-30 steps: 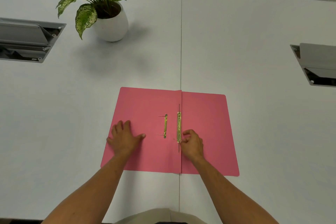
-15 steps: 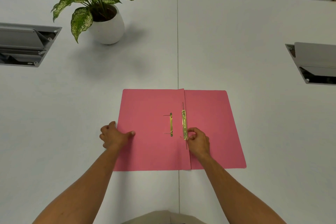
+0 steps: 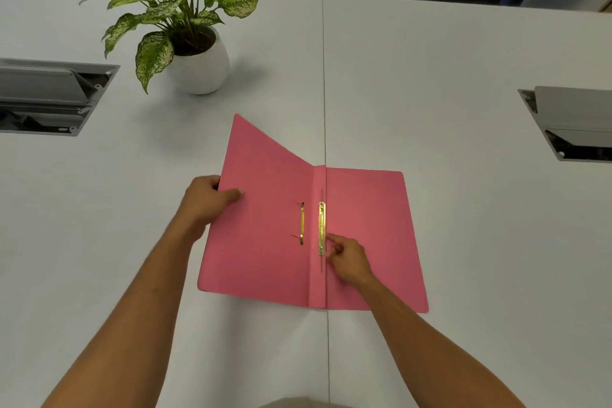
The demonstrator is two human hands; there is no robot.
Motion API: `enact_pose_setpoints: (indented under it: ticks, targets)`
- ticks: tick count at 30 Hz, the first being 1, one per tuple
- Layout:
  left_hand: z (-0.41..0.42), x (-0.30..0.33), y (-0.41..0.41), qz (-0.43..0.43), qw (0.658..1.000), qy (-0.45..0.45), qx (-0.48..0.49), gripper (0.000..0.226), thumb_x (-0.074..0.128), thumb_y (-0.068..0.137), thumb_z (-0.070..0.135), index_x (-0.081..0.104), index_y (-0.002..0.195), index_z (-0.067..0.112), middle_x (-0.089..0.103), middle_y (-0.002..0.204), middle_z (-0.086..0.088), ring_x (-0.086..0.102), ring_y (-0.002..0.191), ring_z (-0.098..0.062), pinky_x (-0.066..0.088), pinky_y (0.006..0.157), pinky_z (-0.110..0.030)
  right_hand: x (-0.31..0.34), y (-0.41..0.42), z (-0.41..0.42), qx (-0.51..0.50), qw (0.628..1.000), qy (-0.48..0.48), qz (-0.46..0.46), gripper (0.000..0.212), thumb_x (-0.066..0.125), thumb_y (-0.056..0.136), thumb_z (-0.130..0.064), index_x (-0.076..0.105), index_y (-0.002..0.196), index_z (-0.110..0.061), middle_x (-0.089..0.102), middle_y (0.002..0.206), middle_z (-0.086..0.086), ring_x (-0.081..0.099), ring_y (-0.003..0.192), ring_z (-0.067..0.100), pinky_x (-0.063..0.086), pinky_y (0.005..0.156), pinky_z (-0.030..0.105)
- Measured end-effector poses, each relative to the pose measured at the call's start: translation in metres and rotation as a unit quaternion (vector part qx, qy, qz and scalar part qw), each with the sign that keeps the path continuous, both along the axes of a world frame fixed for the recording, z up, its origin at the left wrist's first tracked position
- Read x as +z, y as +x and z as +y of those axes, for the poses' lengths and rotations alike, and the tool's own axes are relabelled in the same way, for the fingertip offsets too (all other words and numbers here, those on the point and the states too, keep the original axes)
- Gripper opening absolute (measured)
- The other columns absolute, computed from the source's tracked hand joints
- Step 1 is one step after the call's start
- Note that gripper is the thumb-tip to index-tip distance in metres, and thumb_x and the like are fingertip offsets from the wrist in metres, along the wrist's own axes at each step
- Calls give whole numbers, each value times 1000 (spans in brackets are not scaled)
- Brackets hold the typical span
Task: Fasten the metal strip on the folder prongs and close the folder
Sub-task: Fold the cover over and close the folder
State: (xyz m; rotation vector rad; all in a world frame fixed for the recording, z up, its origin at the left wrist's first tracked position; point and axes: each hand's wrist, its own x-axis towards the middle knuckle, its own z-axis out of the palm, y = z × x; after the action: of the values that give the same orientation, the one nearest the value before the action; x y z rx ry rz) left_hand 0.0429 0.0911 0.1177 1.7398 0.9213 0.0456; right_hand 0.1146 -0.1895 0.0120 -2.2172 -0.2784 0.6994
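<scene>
Folder: the pink folder (image 3: 364, 225) is lying open on the white table (image 3: 463, 76), near the person.
Left hand: the left hand (image 3: 207, 199) is pinching the left cover's edge, tilting it up.
Right hand: the right hand (image 3: 347, 258) is curling beside the gold metal strip (image 3: 321, 228), fingertips touching it.
Far left: a potted plant (image 3: 195, 56) is standing.

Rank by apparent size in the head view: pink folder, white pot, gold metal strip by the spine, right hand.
1. Folder, largest by far.
2. Pot, though it sits farther from the camera.
3. Right hand.
4. Metal strip: as long as the hand but much thinner.
</scene>
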Motion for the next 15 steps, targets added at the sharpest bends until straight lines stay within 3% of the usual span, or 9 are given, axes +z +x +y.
enact_pose_setpoints:
  ticks: [3, 6, 8, 11, 13, 15]
  targets:
    - [-2, 26, 0, -38, 998, -14, -45, 19, 73, 80, 26, 69, 87, 9, 74, 82, -3, 70, 67, -25, 58, 56, -33, -1, -3, 20, 63, 998, 14, 26, 43, 50, 90, 0, 57, 130, -14, 66, 122, 5, 64, 102, 19, 48, 87, 20]
    - [-18, 44, -1, -75, 989, -46, -121, 40, 69, 79, 54, 65, 75, 15, 64, 65, 3, 56, 53, -16, 42, 43, -26, 2, -8, 34, 92, 994, 31, 46, 40, 55, 94, -11, 54, 133, -15, 64, 125, 10, 60, 104, 17, 49, 98, 31]
    - [-32, 47, 1, -84, 978, -97, -166, 48, 57, 78, 69, 71, 80, 24, 69, 71, 3, 59, 54, -16, 44, 44, -26, 9, -9, 37, 95, 992, 58, 52, 41, 59, 94, -23, 54, 133, -13, 66, 123, 10, 61, 108, 19, 47, 101, 34]
    - [-56, 34, 9, -57, 963, -112, -237, 57, 45, 80, 74, 72, 106, 31, 73, 97, -2, 67, 70, -17, 52, 55, -27, 31, -1, 33, 39, 981, 161, 101, 38, 55, 95, -34, 59, 128, -14, 68, 119, 14, 64, 107, 22, 50, 97, 37]
    - [-72, 20, 15, -26, 954, -88, -286, 59, 44, 78, 75, 68, 115, 37, 70, 107, 5, 68, 87, -14, 55, 66, -28, 50, 12, 24, -6, 957, 245, 155, 42, 42, 99, -42, 58, 128, -17, 65, 123, 16, 62, 111, 27, 50, 96, 45]
    - [-87, 4, 19, -1, 946, -81, -314, 58, 48, 76, 73, 64, 120, 39, 65, 119, 11, 65, 100, -13, 53, 76, -28, 69, 28, 11, -34, 910, 342, 232, 62, 31, 94, -58, 54, 132, -16, 61, 129, 18, 59, 117, 36, 48, 98, 54]
